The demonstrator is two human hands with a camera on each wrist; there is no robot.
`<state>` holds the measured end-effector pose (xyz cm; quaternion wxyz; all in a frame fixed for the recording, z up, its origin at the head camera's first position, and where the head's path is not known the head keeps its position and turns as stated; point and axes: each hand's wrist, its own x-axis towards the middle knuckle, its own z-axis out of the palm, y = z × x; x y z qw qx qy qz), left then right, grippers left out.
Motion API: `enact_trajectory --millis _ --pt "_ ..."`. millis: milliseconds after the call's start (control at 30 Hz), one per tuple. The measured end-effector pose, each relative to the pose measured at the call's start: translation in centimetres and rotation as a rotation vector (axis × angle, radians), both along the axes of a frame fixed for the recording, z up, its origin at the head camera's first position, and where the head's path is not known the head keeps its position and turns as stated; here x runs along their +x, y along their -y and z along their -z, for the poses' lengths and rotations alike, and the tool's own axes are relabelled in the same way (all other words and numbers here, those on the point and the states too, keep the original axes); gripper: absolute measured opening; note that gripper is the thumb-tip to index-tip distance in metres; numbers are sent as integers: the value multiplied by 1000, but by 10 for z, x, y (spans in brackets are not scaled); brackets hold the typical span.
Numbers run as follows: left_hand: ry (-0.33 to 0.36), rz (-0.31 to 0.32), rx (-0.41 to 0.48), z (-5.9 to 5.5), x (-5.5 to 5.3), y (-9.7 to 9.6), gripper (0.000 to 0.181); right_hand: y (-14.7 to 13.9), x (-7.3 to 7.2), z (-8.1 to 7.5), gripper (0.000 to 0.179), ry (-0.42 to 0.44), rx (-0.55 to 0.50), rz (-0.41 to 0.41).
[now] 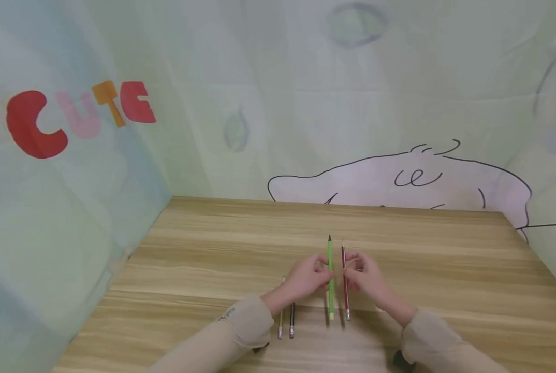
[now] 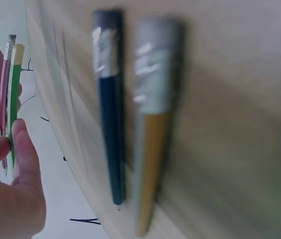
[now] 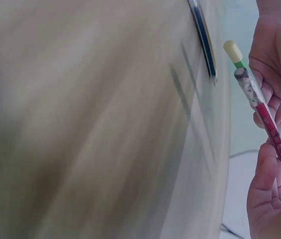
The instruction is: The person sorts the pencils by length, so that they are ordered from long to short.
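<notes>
A green pencil [image 1: 331, 290] with a pale yellow end is pinched between thumb and fingers of my left hand [image 1: 307, 277]. Just to its right, my right hand [image 1: 367, 277] pinches a dark red pencil [image 1: 346, 290] with a metal ferrule and eraser. Both pencils point away from me, nearly side by side with a narrow gap. In the right wrist view the red pencil [image 3: 270, 124] hangs above the table, its shadow below. Two more pencils, a black one [image 1: 292, 318] and a yellow one [image 1: 280, 318], lie on the table under my left forearm, which partly hides them.
The wood-grain table [image 1: 203, 248] stretches out on both sides of the hands. A printed cloth wall [image 1: 203, 129] with a cartoon drawing stands behind it and on the left. Dark objects show in part by both cuffs.
</notes>
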<state>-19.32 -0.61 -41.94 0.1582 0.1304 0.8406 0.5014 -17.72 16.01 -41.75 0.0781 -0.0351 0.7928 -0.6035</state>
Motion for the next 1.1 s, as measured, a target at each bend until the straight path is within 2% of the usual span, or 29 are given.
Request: enact_trajectory --millis 267,500,833,1100 --pt "6 -22 -18 -2 -21 -22 28 -18 -19 -2 36 -30 52 78" --pt "29 -61 -41 0 -35 -36 23 -28 -35 -2 36 -52 123 123" --pt "36 -96 -124 8 -51 -48 23 -30 -51 3 38 -58 211 185" --pt "9 -105 -198 15 -57 -53 20 -31 -59 9 39 -60 204 179"
